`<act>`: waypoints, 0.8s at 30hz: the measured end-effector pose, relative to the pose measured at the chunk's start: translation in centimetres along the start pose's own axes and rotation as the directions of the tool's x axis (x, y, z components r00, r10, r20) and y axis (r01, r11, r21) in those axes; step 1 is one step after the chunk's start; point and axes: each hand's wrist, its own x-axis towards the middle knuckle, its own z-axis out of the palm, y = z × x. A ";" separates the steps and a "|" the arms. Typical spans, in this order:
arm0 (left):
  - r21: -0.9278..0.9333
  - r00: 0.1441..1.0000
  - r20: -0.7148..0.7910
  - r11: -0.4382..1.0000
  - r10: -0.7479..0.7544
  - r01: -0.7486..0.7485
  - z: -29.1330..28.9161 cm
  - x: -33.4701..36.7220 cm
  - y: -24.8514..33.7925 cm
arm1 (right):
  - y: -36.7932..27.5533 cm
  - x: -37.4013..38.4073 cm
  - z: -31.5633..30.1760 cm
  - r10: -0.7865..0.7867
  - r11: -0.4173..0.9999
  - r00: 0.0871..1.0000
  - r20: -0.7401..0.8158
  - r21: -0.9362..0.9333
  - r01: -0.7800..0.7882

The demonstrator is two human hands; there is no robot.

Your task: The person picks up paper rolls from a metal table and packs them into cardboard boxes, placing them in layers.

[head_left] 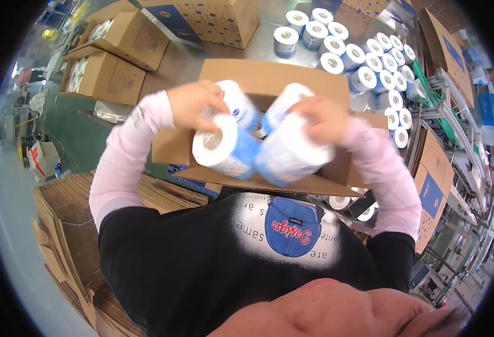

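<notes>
The left hand (pixel 193 104) is closed around two wrapped paper rolls (pixel 224 143), and the right hand (pixel 326 118) is closed around another pair of rolls (pixel 292 151). Both pairs are just above the open cardboard box (pixel 275 76) on the counter (pixel 185 59). Many more rolls (pixel 370 67) stand behind the box. Flat cardboard sheets (pixel 73 213) lie at the left.

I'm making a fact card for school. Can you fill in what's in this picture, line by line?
left hand: grips wrapped paper rolls
right hand: grips more wrapped rolls
below the hands: open cardboard box
on the metal table: many loose rolls
to the left: flat cardboard stack, filled boxes
</notes>
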 end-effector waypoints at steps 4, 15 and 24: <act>0.331 1.000 0.007 0.944 -0.015 0.012 8.6 -0.9 -3.1 | -1.6 6.2 13.3 -0.067 0.791 0.991 -0.112 -0.611 -0.015; 0.040 0.892 -0.445 0.994 -0.072 0.100 2.7 14.3 -5.4 | 3.7 -7.0 4.9 0.029 0.823 0.505 -0.862 -0.267 -0.502; 0.117 0.839 -0.351 0.870 -0.415 0.479 14.6 43.3 -12.1 | 21.4 -17.4 3.2 0.389 0.717 0.315 -0.866 0.070 -0.693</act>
